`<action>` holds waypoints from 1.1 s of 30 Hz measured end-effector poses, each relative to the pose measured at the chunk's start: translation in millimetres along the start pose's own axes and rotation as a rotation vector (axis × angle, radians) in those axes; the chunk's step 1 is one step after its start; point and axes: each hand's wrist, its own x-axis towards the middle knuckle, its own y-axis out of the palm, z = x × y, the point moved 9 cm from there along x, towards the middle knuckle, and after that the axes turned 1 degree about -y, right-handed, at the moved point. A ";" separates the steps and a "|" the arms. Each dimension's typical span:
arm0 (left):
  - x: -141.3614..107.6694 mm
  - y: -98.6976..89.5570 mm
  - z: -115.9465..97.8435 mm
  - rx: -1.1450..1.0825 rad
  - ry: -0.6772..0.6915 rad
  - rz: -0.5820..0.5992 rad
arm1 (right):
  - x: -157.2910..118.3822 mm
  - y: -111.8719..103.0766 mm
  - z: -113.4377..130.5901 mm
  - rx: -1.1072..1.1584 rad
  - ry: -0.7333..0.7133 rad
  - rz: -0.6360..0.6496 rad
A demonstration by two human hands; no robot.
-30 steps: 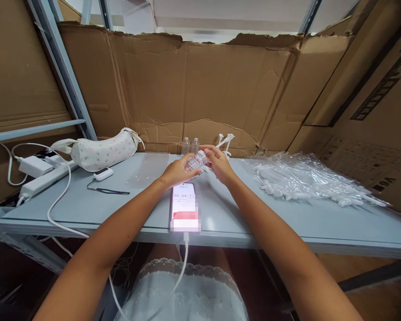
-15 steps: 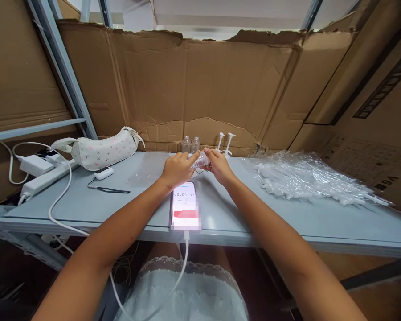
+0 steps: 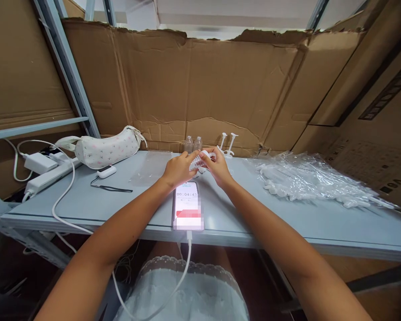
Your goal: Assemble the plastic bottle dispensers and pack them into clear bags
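Observation:
A small clear plastic bottle (image 3: 196,163) lies tilted between my hands, above the shelf. My left hand (image 3: 178,168) is closed around its body. My right hand (image 3: 219,166) pinches a white plastic piece (image 3: 208,154) at the bottle's upper right end; fingers hide most of it, and whether it is seated on the neck I cannot tell. Just behind my hands two more clear bottles (image 3: 193,144) stand upright without tops. Two white pump heads (image 3: 232,145) stand right of them, against the cardboard.
A phone (image 3: 188,200) showing a timer lies below my hands, its white cable running off the front edge. On the right is a clear bag of white parts (image 3: 307,178). A pouch (image 3: 108,147), small white device (image 3: 106,172) and power strip (image 3: 50,179) are left.
My right fingers have shifted at the bottle's end, and a white piece now shows between them. The bottle is tilted more steeply. The whole view has slid slightly to the right.

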 end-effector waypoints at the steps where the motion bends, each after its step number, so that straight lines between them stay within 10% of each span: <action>1: 0.3 0.0 0.5 -0.053 0.003 -0.002 | 0.1 0.3 2.2 -0.006 -0.022 0.004; 15: 7.9 26.2 6.6 -1.030 -0.137 0.154 | -3.6 -1.5 28.4 -0.212 -0.250 0.023; 23: -4.3 34.3 -15.7 -1.343 -0.141 0.517 | -11.1 -4.5 49.3 -0.205 -0.308 -0.019; 33: -6.6 34.9 -20.4 -1.447 -0.156 0.594 | -9.6 8.8 41.2 0.052 -0.176 0.113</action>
